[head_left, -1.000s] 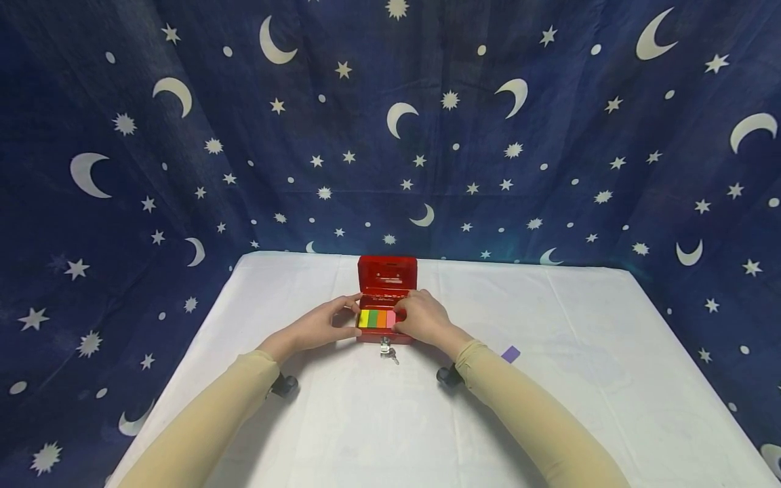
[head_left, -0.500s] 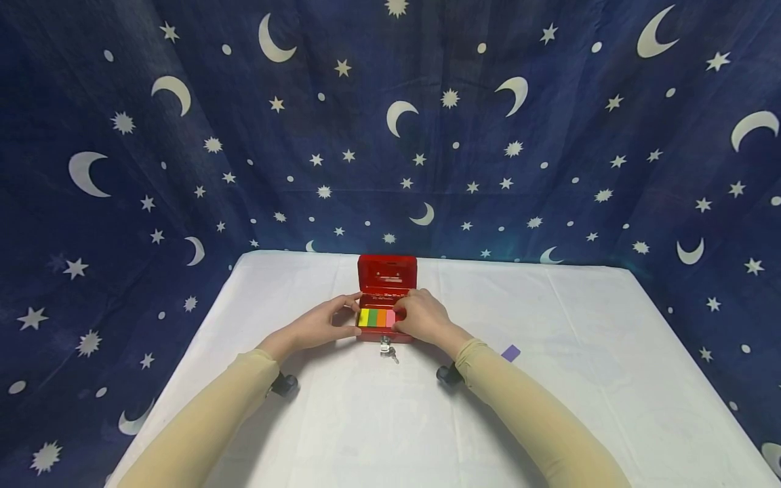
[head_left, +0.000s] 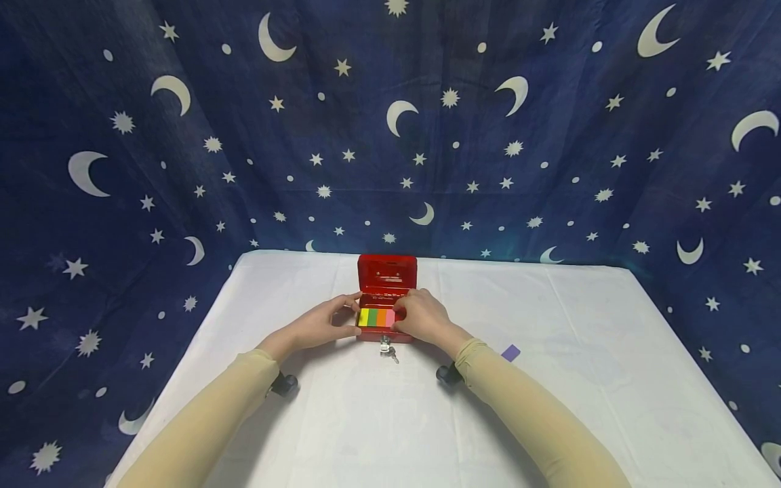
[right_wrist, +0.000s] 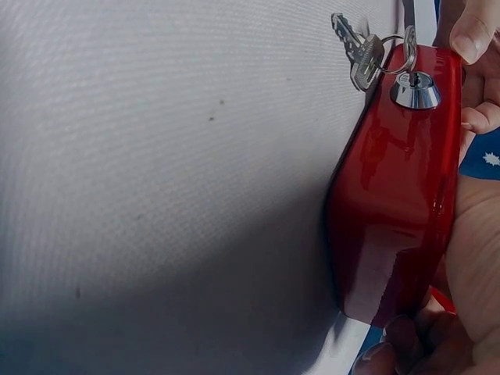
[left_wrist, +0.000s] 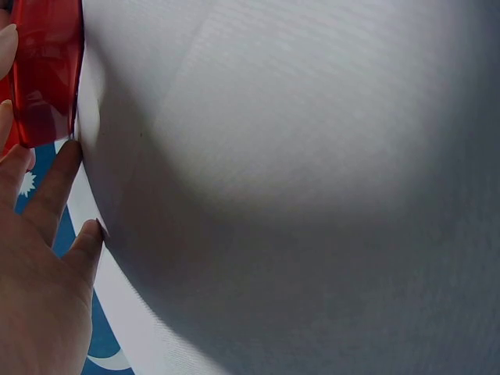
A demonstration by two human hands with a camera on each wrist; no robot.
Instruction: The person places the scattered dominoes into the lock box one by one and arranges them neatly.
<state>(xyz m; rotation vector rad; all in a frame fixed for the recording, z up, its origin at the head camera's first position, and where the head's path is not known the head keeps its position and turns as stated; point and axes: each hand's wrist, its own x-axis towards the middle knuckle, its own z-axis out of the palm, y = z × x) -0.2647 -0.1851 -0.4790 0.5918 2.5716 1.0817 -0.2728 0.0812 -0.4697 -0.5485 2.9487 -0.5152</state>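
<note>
A red cash box [head_left: 371, 335] stands on the white cloth with its lid [head_left: 387, 272] raised; silver keys [right_wrist: 366, 56] hang from its front lock [right_wrist: 416, 91]. In it lies a row of sticky notes [head_left: 376, 318] in yellow, green, orange and pink. My left hand [head_left: 315, 326] holds the box's left end, thumb at the front corner and index finger at the back; its outer fingers reach the cloth. Over the right end, my right hand [head_left: 427, 317] pinches the pink end of the row between thumb and index finger, its other fingers beside the box. Their tips are partly hidden.
A small purple piece [head_left: 510, 354] lies on the cloth by the right forearm. Each wrist carries a black camera, such as the right camera [head_left: 448, 376]. Behind the table [head_left: 579, 318] hangs a dark blue curtain [head_left: 476, 122] with moons and stars.
My right thumb has shifted very slightly to the left at the pink end of the sticky notes. Otherwise the hands and the cash box stay in place.
</note>
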